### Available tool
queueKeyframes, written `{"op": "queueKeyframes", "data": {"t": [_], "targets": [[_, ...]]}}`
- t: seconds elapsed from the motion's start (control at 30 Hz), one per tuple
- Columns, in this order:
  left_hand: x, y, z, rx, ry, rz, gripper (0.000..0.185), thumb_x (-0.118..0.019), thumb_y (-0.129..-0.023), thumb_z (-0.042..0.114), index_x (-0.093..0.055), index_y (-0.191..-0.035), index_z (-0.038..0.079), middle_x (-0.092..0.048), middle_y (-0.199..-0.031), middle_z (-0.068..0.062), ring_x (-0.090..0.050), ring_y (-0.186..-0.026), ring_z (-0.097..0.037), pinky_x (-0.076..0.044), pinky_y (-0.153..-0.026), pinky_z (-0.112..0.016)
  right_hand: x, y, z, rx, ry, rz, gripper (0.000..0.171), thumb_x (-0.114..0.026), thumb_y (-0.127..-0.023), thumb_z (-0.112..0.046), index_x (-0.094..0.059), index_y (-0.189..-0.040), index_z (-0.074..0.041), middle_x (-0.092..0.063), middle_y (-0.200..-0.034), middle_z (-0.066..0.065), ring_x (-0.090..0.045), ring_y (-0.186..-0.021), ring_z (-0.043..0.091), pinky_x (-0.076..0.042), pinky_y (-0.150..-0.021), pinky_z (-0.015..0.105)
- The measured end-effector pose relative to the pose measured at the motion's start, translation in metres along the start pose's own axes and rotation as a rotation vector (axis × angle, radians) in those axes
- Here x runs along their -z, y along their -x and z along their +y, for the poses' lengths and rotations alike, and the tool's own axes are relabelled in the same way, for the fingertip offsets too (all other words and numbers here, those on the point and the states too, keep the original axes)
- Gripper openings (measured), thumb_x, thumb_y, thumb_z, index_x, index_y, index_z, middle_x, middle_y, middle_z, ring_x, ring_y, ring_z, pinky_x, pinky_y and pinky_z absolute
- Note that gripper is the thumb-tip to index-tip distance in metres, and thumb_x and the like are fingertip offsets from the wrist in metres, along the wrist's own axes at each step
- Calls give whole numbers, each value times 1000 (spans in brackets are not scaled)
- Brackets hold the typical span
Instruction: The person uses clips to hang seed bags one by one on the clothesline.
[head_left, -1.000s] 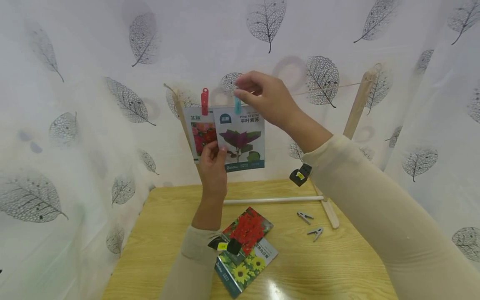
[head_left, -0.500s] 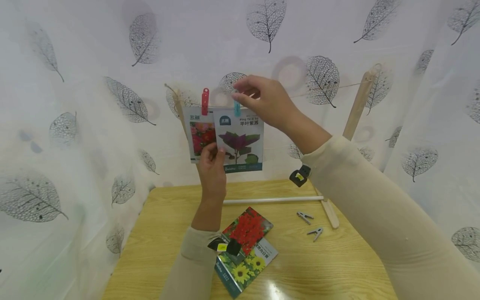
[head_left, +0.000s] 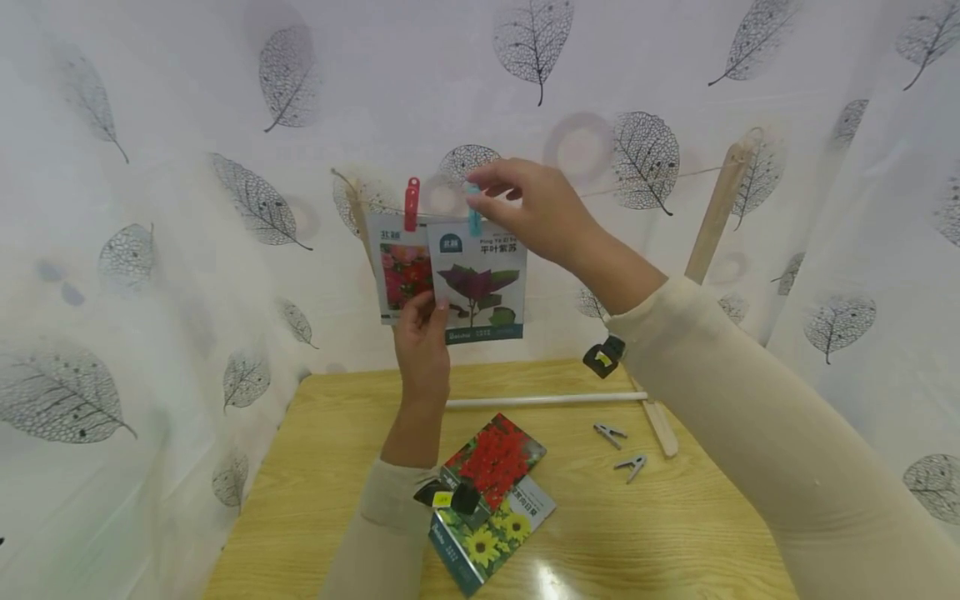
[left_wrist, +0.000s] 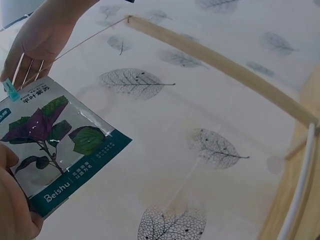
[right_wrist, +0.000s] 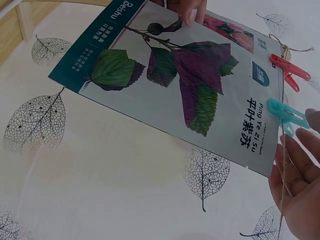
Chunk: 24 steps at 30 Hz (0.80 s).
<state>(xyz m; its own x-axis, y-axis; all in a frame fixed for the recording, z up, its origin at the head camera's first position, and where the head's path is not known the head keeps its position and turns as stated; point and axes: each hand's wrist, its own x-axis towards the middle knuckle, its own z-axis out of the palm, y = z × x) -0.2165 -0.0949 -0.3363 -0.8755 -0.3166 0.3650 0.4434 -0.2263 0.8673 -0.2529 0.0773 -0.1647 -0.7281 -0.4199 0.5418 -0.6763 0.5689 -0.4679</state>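
Note:
My left hand (head_left: 424,350) pinches the lower left edge of a seed packet (head_left: 487,267) with a purple-leaved plant on its front. A light-blue clothespin (right_wrist: 287,114) sits on the packet's top edge at the twine (right_wrist: 283,190). My right hand (head_left: 536,200) has thumb and fingers at the clothespin's upper end, pinching it. To the left, a second seed packet (head_left: 401,271) with pink and red flowers hangs from a red clothespin (head_left: 412,204), partly behind the first packet. My left thumb (right_wrist: 192,12) lies on the purple-leaf packet's front.
Wooden posts (head_left: 716,212) hold the twine, and a white rod (head_left: 547,401) joins the frame low down. On the wooden table (head_left: 315,483) lie a red-flower packet (head_left: 498,454), a yellow-flower packet (head_left: 480,546) overlapping it, and two grey clothespins (head_left: 632,467). A leaf-patterned curtain hangs behind.
My right hand has lowered slightly with the light-blue clothespin. The purple-leaf packet has shifted a little left. My left hand keeps its pinch.

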Motion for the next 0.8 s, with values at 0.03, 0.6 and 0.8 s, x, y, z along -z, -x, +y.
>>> {"op": "queueKeyframes", "data": {"t": [0.03,0.6,0.8], "targets": [[1,0,-1,0,-8,4,23,-60,-100,8,-58,-122,0,-59,-114,-4,-57,-105,-15,-50,-95,-21,0,1,0,5,4,2,42,-64,-100,-33,-62,-137,-13,-64,-139,3,-61,-122,18,-47,-107,38],[21,11,-12,31,-146,68,20,-62,-99,14,-63,-117,4,-62,-112,-2,-57,-104,-15,-48,-86,-25,-7,25,3,153,28,174,38,-67,-98,-29,-65,-132,-11,-57,-135,8,-49,-130,19,-42,-112,34],[25,15,-10,21,-162,62,19,-62,-99,13,-63,-115,3,-62,-108,-1,-58,-101,-14,-50,-85,-24,-8,38,4,193,-27,257,29,-67,-98,-20,-68,-123,-7,-62,-118,11,-56,-108,21,-49,-99,35]]}}
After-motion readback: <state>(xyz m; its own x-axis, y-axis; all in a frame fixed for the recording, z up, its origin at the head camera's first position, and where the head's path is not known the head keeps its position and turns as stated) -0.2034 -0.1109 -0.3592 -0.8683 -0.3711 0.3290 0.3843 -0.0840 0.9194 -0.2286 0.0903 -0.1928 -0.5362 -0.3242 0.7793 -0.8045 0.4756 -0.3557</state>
